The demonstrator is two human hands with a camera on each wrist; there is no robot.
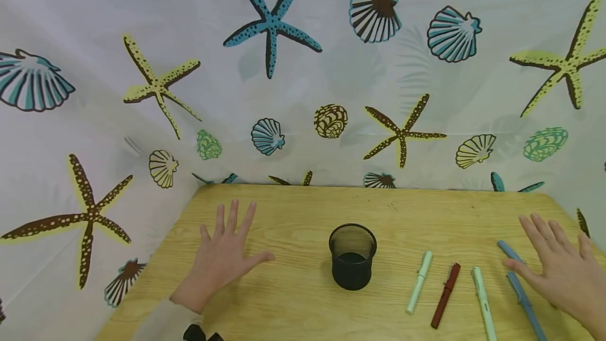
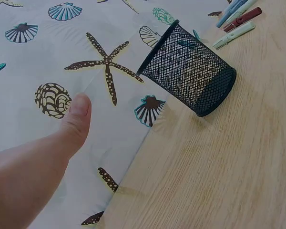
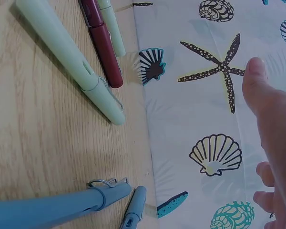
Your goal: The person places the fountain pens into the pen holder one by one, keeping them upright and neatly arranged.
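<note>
My left hand (image 1: 224, 259) is held over the left part of the table with its fingers spread and nothing in it. To its right stands a black mesh pen cup (image 1: 352, 273), upright; the left wrist view shows the cup (image 2: 193, 71) apart from the thumb. On the right, my right hand (image 1: 563, 270) hovers with fingers extended, nearest to two blue pens, one in front (image 1: 526, 304) and one farther back (image 1: 509, 250), partly covering them. Left of these lie a light green pen (image 1: 483, 301), a dark red pen (image 1: 446, 296) and another light green pen (image 1: 419, 282).
The wooden table (image 1: 284, 309) ends at a white cloth (image 1: 303, 88) printed with starfish and shells, which hangs behind and at both sides. A black band (image 1: 194, 332) is on the left wrist at the sleeve.
</note>
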